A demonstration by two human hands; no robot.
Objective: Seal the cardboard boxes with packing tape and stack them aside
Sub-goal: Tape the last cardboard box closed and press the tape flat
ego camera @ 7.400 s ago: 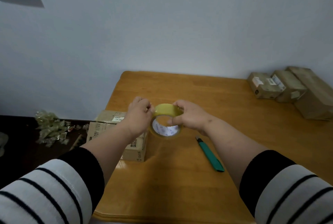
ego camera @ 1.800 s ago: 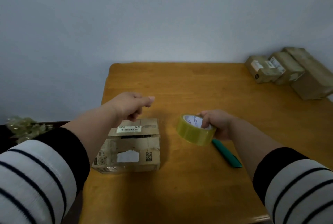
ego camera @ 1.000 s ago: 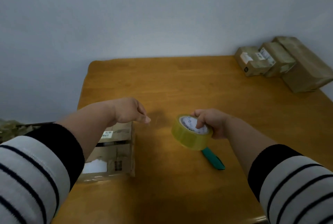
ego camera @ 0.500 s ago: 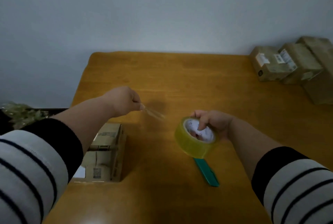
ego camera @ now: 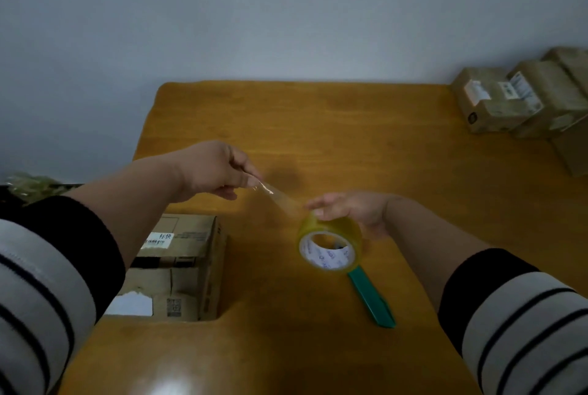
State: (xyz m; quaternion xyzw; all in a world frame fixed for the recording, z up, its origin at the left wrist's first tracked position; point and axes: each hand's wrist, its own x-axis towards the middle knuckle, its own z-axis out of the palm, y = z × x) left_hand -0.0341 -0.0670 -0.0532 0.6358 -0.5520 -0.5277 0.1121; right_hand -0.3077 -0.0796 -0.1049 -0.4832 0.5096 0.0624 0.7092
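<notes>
Left hand [ego camera: 216, 172] is extended forward over the orange-brown wooden table [ego camera: 350, 140], forearm angled up and right, thumb and fingertips pinching the free end of a clear strip of packing tape [ego camera: 280, 195]. Strip runs taut, down and right, to the yellowish roll of packing tape with a white printed core [ego camera: 327, 245]. Right hand [ego camera: 353, 208] grips the roll from above: fingers draped over its top edge and pointing left, thumb side hidden behind the roll, wrist bent, forearm coming in from lower right. The roll is lifted off the table, tilted, core opening facing the camera. Brown cardboard box with white labels and a torn white patch [ego camera: 178, 264] sits at the table's left edge, below the left forearm and partly hidden by it; top flaps look closed with a dark seam across, neither hand touching it. Green flat utility knife [ego camera: 370, 299] lies on the table just below the roll. Row of brown cardboard boxes with shipping labels [ego camera: 521, 102] sits at the far right corner against the grey wall [ego camera: 286, 12]. Both sleeves are striped white with black cuffs.
</notes>
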